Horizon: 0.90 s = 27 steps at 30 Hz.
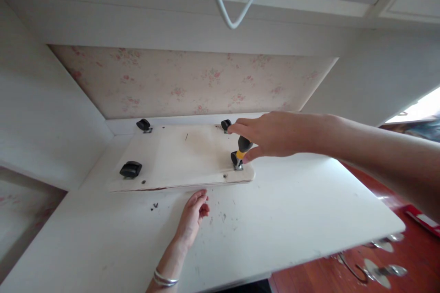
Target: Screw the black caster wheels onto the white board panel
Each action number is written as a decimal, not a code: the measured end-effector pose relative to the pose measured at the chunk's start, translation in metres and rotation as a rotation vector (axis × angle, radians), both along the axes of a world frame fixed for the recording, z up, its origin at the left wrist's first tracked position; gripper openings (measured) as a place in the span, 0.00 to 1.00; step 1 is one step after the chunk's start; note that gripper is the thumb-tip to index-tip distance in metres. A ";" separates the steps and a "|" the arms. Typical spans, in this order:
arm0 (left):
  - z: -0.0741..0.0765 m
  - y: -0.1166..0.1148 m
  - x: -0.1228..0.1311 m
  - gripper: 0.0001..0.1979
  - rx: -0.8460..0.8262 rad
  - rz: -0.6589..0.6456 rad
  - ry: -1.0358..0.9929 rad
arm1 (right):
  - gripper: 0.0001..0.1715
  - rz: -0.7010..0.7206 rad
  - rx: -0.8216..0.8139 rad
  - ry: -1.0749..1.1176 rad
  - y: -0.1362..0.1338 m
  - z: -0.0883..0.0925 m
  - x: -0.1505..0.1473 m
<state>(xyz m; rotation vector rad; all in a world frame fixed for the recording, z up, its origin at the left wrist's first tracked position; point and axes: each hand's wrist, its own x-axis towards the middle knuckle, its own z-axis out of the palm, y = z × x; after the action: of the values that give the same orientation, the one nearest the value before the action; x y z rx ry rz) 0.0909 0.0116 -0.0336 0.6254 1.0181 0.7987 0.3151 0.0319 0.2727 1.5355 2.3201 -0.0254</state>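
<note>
A white board [185, 155] with rounded corners lies on the white desktop, black casters fixed near its corners. My right hand [268, 133] grips a screwdriver [243, 145] with a black and yellow handle. The screwdriver stands nearly upright, its shank reaching down to the metal plate of the near right caster [235, 159]. Just behind, my fingertips are close to the far right caster [226, 124]. My left hand [194, 215] rests by the board's front edge with fingers curled in; whether something small is inside is hidden.
On the board's left side sit a far caster [143, 124] and a near caster [131, 169]. Dark crumbs [154, 206] lie on the desktop [292, 219]. A cabinet shelf with a hanging white cable [233, 23] is overhead. Metal stands [378, 272] are on the red floor.
</note>
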 end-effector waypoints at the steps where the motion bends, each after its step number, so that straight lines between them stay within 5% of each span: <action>1: 0.000 0.000 0.000 0.21 0.003 -0.002 -0.006 | 0.29 0.025 -0.038 0.051 0.000 0.000 0.002; 5: -0.001 -0.001 -0.001 0.22 0.000 -0.004 0.003 | 0.19 0.025 -0.024 0.011 0.004 -0.001 0.004; 9: 0.000 -0.001 -0.001 0.22 0.005 -0.007 0.016 | 0.32 -0.060 0.103 -0.139 0.007 -0.001 0.002; 15: 0.002 -0.001 0.000 0.21 -0.007 0.002 0.001 | 0.26 -0.039 -0.117 0.155 0.001 -0.001 0.008; 17: 0.000 0.000 0.000 0.21 -0.008 0.001 0.010 | 0.23 -0.036 -0.051 0.055 0.001 -0.002 0.005; 21: -0.002 0.000 0.000 0.21 0.004 0.000 0.018 | 0.35 -0.049 0.111 -0.080 0.004 -0.003 0.000; 27: 0.002 -0.001 0.000 0.23 -0.003 0.011 0.008 | 0.27 -0.058 -0.146 0.187 0.004 -0.001 0.009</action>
<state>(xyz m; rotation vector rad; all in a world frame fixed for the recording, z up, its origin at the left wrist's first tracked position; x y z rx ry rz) 0.0905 0.0108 -0.0315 0.6211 1.0310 0.8050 0.3246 0.0359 0.2716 1.5850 2.3536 -0.3601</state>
